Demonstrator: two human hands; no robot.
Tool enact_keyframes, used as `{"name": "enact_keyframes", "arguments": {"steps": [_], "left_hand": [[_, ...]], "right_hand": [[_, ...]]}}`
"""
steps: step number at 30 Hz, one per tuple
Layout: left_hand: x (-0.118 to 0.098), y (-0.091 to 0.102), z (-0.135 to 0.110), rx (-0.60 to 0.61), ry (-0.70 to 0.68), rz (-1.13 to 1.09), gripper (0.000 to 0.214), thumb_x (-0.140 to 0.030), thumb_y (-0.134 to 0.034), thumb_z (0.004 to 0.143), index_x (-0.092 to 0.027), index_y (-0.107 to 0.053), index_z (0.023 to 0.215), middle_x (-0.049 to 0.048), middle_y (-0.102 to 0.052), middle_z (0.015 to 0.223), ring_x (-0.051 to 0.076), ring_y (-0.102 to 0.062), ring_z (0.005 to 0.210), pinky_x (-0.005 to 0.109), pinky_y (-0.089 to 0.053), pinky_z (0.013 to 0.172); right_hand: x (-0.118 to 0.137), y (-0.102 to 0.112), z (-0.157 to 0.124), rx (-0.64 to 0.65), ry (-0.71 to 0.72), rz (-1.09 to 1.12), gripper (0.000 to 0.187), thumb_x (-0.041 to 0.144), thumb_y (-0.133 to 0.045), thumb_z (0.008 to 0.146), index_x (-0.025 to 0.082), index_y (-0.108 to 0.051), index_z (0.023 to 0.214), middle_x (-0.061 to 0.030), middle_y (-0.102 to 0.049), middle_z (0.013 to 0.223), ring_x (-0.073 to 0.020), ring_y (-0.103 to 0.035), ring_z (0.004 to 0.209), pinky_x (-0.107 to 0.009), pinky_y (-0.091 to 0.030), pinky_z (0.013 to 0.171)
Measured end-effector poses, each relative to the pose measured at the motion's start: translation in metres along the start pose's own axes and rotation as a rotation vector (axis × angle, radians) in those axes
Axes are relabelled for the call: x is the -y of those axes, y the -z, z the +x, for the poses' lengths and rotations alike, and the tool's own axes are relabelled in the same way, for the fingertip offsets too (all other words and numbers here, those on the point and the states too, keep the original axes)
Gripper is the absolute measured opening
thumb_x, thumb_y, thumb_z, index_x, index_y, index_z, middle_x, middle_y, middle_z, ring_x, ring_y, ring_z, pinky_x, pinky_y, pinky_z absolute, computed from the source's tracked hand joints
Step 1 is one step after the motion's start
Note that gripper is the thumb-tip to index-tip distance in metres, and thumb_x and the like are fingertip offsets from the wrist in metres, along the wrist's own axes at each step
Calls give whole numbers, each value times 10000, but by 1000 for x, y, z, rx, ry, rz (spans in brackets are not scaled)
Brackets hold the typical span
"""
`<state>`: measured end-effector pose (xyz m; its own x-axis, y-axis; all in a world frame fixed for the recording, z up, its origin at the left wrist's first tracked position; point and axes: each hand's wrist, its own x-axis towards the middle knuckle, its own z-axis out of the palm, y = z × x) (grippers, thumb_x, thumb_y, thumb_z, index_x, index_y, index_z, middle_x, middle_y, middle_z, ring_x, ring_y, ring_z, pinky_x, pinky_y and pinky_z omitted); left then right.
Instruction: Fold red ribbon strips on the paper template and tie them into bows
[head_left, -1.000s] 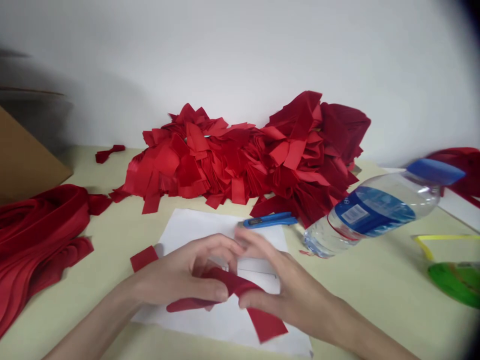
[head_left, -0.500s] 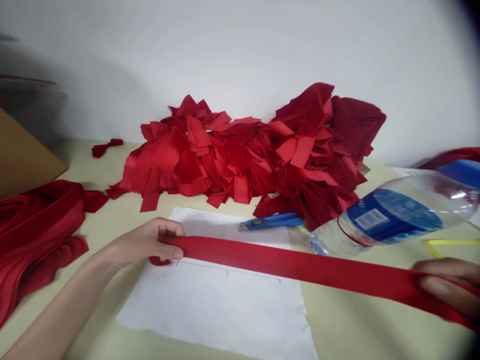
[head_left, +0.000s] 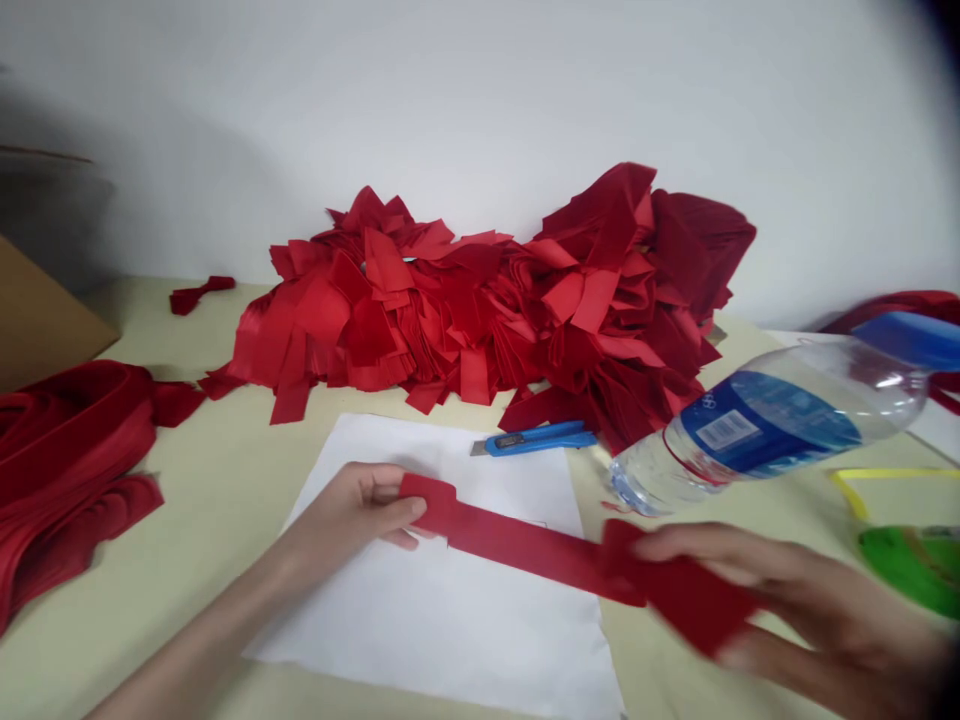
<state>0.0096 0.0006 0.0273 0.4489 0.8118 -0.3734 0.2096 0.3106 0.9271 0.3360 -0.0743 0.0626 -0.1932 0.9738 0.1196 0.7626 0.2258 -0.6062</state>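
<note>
A red ribbon (head_left: 525, 540) stretches between my two hands, above a white sheet of paper (head_left: 450, 630). My left hand (head_left: 382, 505) pinches one end, where the ribbon is doubled over between thumb and fingers. At the other end my right hand (head_left: 780, 590) grips a folded part of it, with a loose flap hanging by the fingers; this hand is partly blurred. Just beyond the ribbon, a blue utility knife (head_left: 536, 438) lies across the paper's far edge with some blade showing. The line drawn on the paper is mostly hidden.
A large heap of cut red ribbon pieces (head_left: 442, 310) lies along the wall. Long red strips (head_left: 75, 470) lie at the left, near a cardboard box (head_left: 45, 320). A water bottle (head_left: 757, 430) lies at the right, beside a green and yellow item (head_left: 915, 560).
My right hand has come inward from the right edge, and the ribbon between the hands is shorter and folded. My left hand has shifted right, still pinching its end.
</note>
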Motion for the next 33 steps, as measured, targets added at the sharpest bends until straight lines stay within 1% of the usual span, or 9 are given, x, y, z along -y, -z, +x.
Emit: {"name": "enact_keyframes", "arguments": {"steps": [2, 4, 8, 12, 17, 20, 24, 28, 33], "left_hand": [[1, -14, -2, 51, -20, -29, 187, -313, -584, 826, -168, -697, 865, 21, -714, 855, 177, -651, 815, 303, -540, 753], [1, -23, -5, 117, -43, -62, 197, -280, -571, 832, -160, -704, 913, 34, -716, 883, 186, -647, 831, 312, -546, 747], [-2, -30, -11, 220, -81, -79, 254, -148, -529, 816, -182, -703, 997, 13, -712, 847, 167, -631, 795, 307, -545, 736], [-3, -27, -16, 285, -43, -32, 362, -26, -508, 739, -201, -706, 987, -5, -700, 843, 165, -629, 816, 321, -525, 793], [-2, -27, -16, 300, -48, -86, 248, -148, -539, 826, -207, -696, 1009, 11, -694, 888, 180, -627, 883, 324, -521, 809], [-2, -25, -15, 314, -51, -167, 233, -195, -505, 879, -203, -701, 1004, 21, -700, 929, 181, -637, 914, 323, -532, 821], [-8, -9, -19, 352, -26, -185, 213, -248, -554, 875, -209, -704, 1022, 22, -716, 876, 150, -682, 761, 255, -548, 733], [-11, 24, -21, 174, -2, -204, 186, -291, -650, 812, -216, -727, 964, 21, -727, 803, 143, -688, 684, 205, -544, 660], [0, 55, -14, -93, 65, -190, 124, -300, -707, 759, -238, -726, 864, -15, -714, 810, 138, -688, 708, 203, -531, 731]], "right_hand": [[30, -19, 30, 348, 58, 87, 258, 410, -455, 900, 289, -682, 899, -18, -677, 790, -167, -641, 714, -251, -518, 638], [55, -40, 56, 486, 77, 113, 356, 362, -416, 930, 206, -644, 707, 24, -550, 554, -96, -498, 490, -195, -376, 466], [75, -69, 81, 473, 149, -9, 280, 326, -556, 864, 181, -618, 632, 55, -472, 511, -62, -359, 470, -201, -252, 470], [77, -70, 82, 489, 252, -156, 290, 264, -535, 877, 174, -605, 610, 46, -513, 513, -66, -360, 476, -231, -229, 512], [80, -70, 84, 484, 256, -210, 344, 295, -521, 890, 163, -561, 575, 40, -489, 514, -75, -373, 501, -249, -216, 522], [76, -69, 90, 477, 270, -96, 404, 360, -528, 889, 155, -522, 541, 33, -445, 574, -86, -425, 588, -232, -262, 537], [60, -54, 93, 786, 228, 308, 265, 375, -622, 824, 158, -638, 672, -7, -526, 943, -101, -533, 818, -198, -406, 674], [34, -35, 85, 898, 96, 502, 171, 341, -650, 797, 175, -691, 791, -34, -496, 1202, -160, -553, 1001, -231, -441, 784], [5, -26, 71, 640, -223, 603, 255, 403, -557, 860, 163, -644, 861, -22, -606, 835, -133, -573, 766, -246, -451, 685]]}}
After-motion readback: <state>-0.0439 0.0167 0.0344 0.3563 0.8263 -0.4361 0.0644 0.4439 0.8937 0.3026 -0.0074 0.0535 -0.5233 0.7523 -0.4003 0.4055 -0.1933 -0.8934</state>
